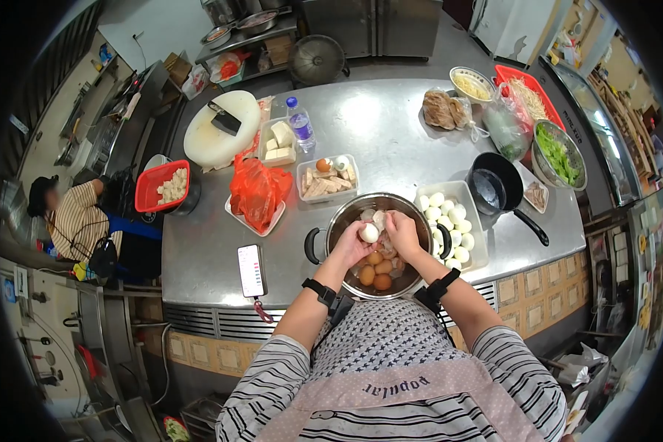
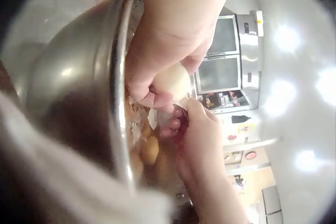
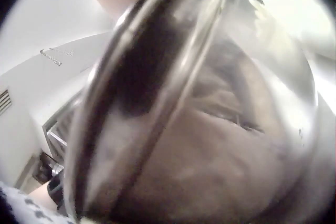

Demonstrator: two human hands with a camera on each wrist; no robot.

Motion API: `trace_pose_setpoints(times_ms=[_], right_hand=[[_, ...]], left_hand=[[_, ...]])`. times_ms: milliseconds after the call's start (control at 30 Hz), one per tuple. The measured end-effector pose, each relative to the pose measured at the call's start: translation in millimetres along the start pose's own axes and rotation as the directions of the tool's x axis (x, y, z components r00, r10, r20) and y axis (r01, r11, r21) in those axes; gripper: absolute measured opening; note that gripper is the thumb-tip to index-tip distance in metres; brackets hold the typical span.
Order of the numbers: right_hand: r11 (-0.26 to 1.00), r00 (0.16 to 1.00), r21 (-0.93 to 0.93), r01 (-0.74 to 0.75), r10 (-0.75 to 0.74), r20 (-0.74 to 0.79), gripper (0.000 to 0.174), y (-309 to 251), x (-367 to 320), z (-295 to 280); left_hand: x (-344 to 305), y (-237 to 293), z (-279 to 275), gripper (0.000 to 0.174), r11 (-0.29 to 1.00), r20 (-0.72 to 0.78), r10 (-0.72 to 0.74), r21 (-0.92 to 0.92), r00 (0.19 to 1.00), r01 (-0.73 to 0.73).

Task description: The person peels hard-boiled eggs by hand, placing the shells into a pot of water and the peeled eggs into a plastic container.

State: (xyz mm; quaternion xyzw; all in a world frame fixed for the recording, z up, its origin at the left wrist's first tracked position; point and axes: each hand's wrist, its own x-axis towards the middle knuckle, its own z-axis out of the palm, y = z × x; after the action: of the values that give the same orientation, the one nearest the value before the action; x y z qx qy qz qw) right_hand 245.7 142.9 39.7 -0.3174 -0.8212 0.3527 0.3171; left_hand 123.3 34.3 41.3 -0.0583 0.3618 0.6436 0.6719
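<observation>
Over a steel pot [image 1: 334, 221] with black handles, my left hand [image 1: 351, 249] holds a peeled egg [image 1: 369, 233], its fingers wrapped around the smooth white surface. My right hand [image 1: 404, 234] is close against the egg, fingers curled, pinching a pale piece of eggshell [image 1: 379, 218]. The left wrist view shows the egg [image 2: 173, 83] between the left thumb and fingers, with the right hand [image 2: 202, 140] just below. Inside the pot lie several brown eggs [image 1: 382, 281] and shell bits. The right wrist view is filled by the pot's outside [image 3: 210, 155], which hides the right hand's fingers.
Right of the pot stands a clear tub [image 1: 480, 249] of peeled eggs, then a black saucepan [image 1: 496, 183]. To the left are a phone [image 1: 250, 270], a red bag [image 1: 258, 193] and a food container [image 1: 330, 195]. Another person [image 1: 81, 221] sits far left.
</observation>
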Motion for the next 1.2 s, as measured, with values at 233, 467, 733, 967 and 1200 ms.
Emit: trace_pose_setpoints(times_ms=[233, 467, 733, 967, 1200], right_hand=[[0.891, 0.951, 0.35, -0.29, 0.308, 0.004, 0.02, -5, 1, -5], [1.0, 0.983, 0.014, -0.005, 0.002, 0.185, 0.018, 1, -3, -7], [0.967, 0.932, 0.249, 0.061, -0.145, 0.333, 0.022, -10, -6, -5], [0.979, 0.965, -0.2, 0.029, 0.024, 0.26, 0.041, 9, -6, -3], [0.691, 0.727, -0.653, 0.312, 0.269, 0.632, 0.086, 3, -28, 1]], left_hand=[[13, -3, -16, 0.02, 0.998, -0.029, 0.014, 0.068, 0.999, -0.012], [11, -5, -12, 0.02, 0.991, -0.026, 0.094, 0.093, 0.995, -0.091], [21, -9, -19, 0.022, 0.989, 0.079, 0.144, 0.006, 0.986, -0.144], [30, -16, -32, 0.028, 0.709, -0.085, 0.459, 0.635, 0.885, -0.307], [10, -28, -25, 0.047, -0.326, 0.065, 0.402, 0.942, 0.913, 0.076]])
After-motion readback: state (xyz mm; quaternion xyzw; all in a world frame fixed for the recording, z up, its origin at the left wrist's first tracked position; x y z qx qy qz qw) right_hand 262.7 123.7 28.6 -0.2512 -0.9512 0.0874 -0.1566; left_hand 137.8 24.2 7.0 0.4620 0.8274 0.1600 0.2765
